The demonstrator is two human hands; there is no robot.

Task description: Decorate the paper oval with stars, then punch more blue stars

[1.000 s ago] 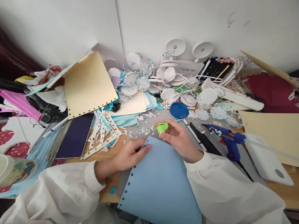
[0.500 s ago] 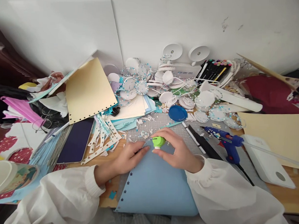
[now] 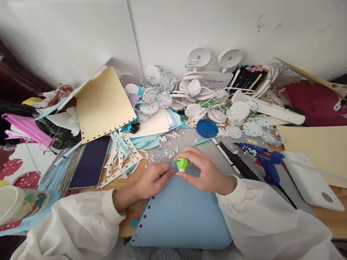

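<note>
A green and white paper punch (image 3: pixel 183 163) is between the thumb and fingers of my right hand (image 3: pixel 208 172), at the upper edge of a light blue sheet (image 3: pixel 184 217). Small flower-shaped or star-shaped holes run down the sheet's left edge. My left hand (image 3: pixel 156 179) grips that edge just left of the punch, its thumb and forefinger closed on the paper. The near end of the sheet bends over the table's front edge. Tiny punched paper bits (image 3: pixel 167 148) are scattered beyond my hands on the grey cutting mat (image 3: pixel 195 144).
A blue glue gun (image 3: pixel 265 159) and a white device (image 3: pixel 314 184) lie to the right. A blue round lid (image 3: pixel 207 128) sits beyond my hands. At left are punched paper strips (image 3: pixel 121 164), a phone (image 3: pixel 89 163) and a paper tub (image 3: pixel 14 208). White decorated discs (image 3: pixel 238 111) crowd the back.
The view has tilted slightly. The sheet's lower left corner has shifted a little to the left. Both hands keep their hold, with the punch at nearly the same spot.
</note>
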